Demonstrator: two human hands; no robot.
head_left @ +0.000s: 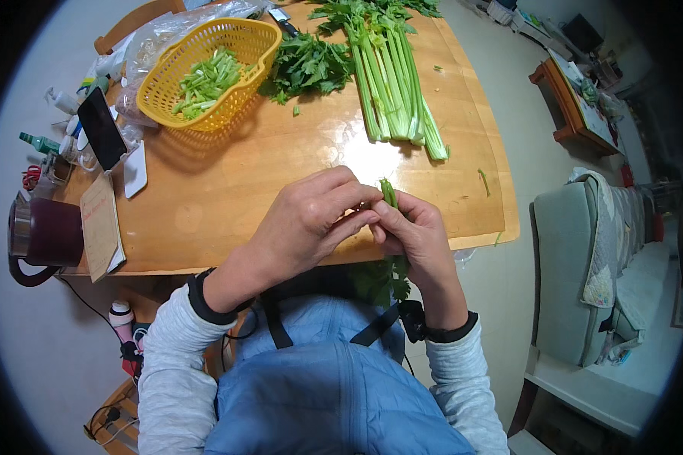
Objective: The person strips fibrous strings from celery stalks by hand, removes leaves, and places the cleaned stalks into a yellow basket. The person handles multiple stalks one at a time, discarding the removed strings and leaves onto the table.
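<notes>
At the far left edge of the wooden table (228, 182) stands a dark red kettle (42, 235), with a brown notebook (100, 226), a black phone (102, 127) propped upright and a few small bottles (53, 121) behind it. Next to them sits a yellow basket (212, 72) holding cut pale green celery pieces (209, 80), resting partly on a clear plastic bag (159, 30).

The left hand (311, 220) comes up from the grey sleeve with the wrist bent inward, its fingers curled and its thumb and forefinger pinched on a celery stalk (389, 196) near the stalk's upper end. The right hand (417, 235) meets it just beside, fingers folded around the same stalk lower down, so both hands are closed on it over the table's near edge. The stalk stands roughly upright; its leafy end (383, 280) hangs below the hands over the person's lap, and the middle of it is hidden inside the right palm. Whether the stalk is already partly split at the top is hard to tell.

Further back, a heap of loose celery leaves (307, 64) lies beside a bunch of long celery stalks (391, 83), well apart from the hands. A small green scrap (483, 182) lies near the table's right edge. Right of the table are a grey-green sofa (577, 265) and a low wooden side table (573, 102).
</notes>
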